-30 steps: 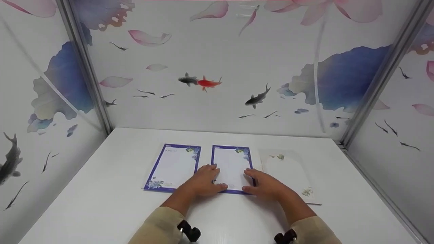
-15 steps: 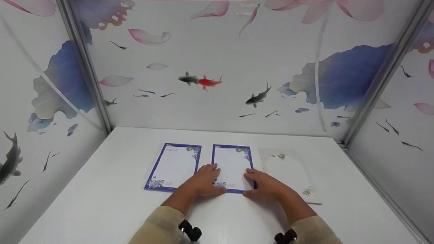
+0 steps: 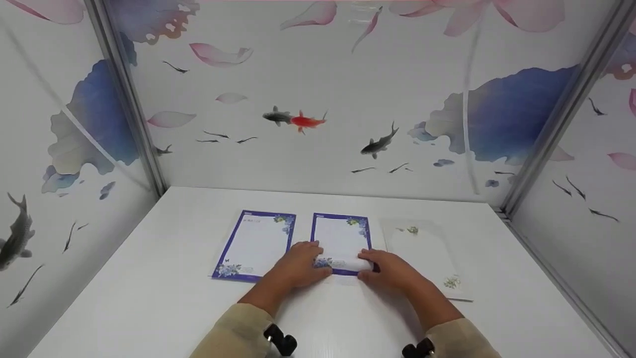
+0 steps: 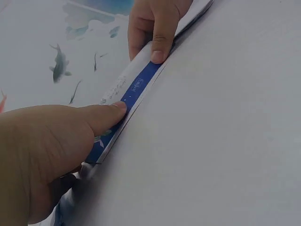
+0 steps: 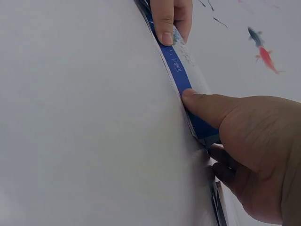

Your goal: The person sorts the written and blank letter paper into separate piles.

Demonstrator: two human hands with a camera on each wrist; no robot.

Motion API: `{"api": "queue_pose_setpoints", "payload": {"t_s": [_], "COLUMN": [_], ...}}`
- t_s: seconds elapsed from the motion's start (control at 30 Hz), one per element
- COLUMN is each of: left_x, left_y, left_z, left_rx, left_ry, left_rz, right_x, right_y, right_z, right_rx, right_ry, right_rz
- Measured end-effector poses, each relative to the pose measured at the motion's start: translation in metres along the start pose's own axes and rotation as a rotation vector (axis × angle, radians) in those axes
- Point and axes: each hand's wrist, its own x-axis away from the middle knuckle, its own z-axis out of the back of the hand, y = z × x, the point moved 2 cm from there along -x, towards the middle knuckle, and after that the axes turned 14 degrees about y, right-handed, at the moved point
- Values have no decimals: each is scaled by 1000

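Observation:
A blue-bordered sheet of writing paper (image 3: 340, 236) with printed flowers lies at the middle of the table in the head view. Its near end bows upward, and a pale layer shows under its near edge. My left hand (image 3: 302, 266) pinches the near left corner, thumb along the blue strip (image 4: 134, 92) in the left wrist view. At the near right corner my right hand (image 3: 390, 271) holds the same edge, its thumb on the border (image 5: 178, 70) in the right wrist view. The other fingers reach over the sides of the paper.
Left of my hands lies a second blue-bordered paper (image 3: 258, 246). To the right is a pale paper with small green floral prints (image 3: 422, 248), partly behind my right hand. White panels with fish and petals (image 3: 318, 164) enclose the white table (image 3: 149, 298).
The near edge of the middle paper has lifted and moved away from me, bending its near end into a curve and baring a pale layer beneath. The hands stay almost in place.

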Motion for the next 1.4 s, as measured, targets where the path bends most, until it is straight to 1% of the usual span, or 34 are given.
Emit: {"api": "queue_pose_setpoints", "payload": {"t_s": [0.13, 0.27, 0.37, 0.43, 0.53, 0.6, 0.7, 0.83, 0.9, 1.0, 1.13, 1.2, 1.33, 1.4], "left_x": [-1, -3, -3, -3, -3, -2, -2, -2, -3, -4, -6, -7, -7, -7], "left_y": [-1, -1, -1, -1, 0, 1, 2, 4, 5, 7, 9, 11, 14, 14], "left_z": [2, 3, 4, 4, 6, 7, 7, 6, 5, 4, 4, 3, 3, 3], "left_rx": [44, 118, 158, 165, 164, 175, 218, 273, 288, 304, 325, 328, 329, 331], "left_ry": [38, 49, 72, 95, 112, 111, 93, 69, 72, 104, 177, 202, 217, 222], "left_rz": [8, 66, 100, 99, 92, 96, 120, 186, 220, 260, 293, 317, 351, 352], "right_x": [-2, -4, -5, -5, -5, -4, -4, -3, -3, -4, -5, -4, -5, -5], "right_y": [2, 3, 4, 3, 1, 0, -2, -4, -5, -6, -9, -10, -10, -11], "right_z": [1, 3, 4, 5, 7, 9, 10, 11, 10, 10, 10, 10, 9, 9], "right_rx": [-50, -83, -93, -92, -85, -85, -100, -122, -138, -171, -245, -278, -297, -290], "right_ry": [30, 55, 78, 99, 123, 131, 134, 144, 147, 167, 208, 226, 251, 258], "right_rz": [-38, -52, -67, -72, -87, -99, -117, -146, -185, -250, -349, -377, -387, -376]}}
